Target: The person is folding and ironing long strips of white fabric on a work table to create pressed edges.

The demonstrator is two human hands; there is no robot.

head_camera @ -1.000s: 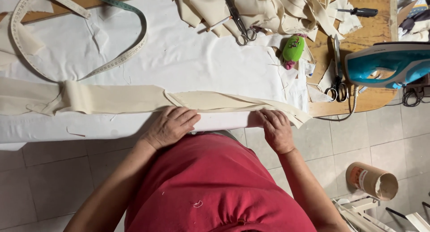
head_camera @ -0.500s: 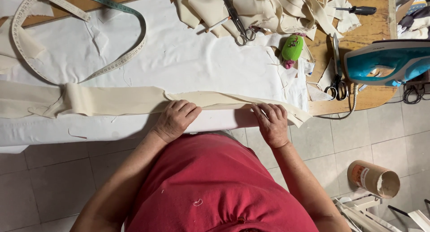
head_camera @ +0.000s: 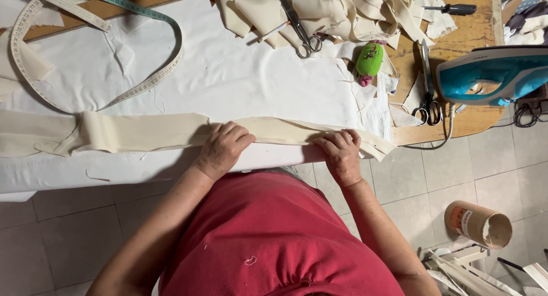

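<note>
Your hands flatten a folded cream fabric strip [head_camera: 142,131] at the table edge.
Left hand [head_camera: 221,149] and right hand [head_camera: 341,153], fingers together, press it down; next, crease toward 9 o'clock.

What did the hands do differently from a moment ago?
The left hand slid a little to the right along the cream fabric strip, closer to the right hand. The right hand barely shifted, pressing the strip near the table edge as before. Neither hand let go. The measuring tape, scissors, green pincushion and iron stayed put.
</note>
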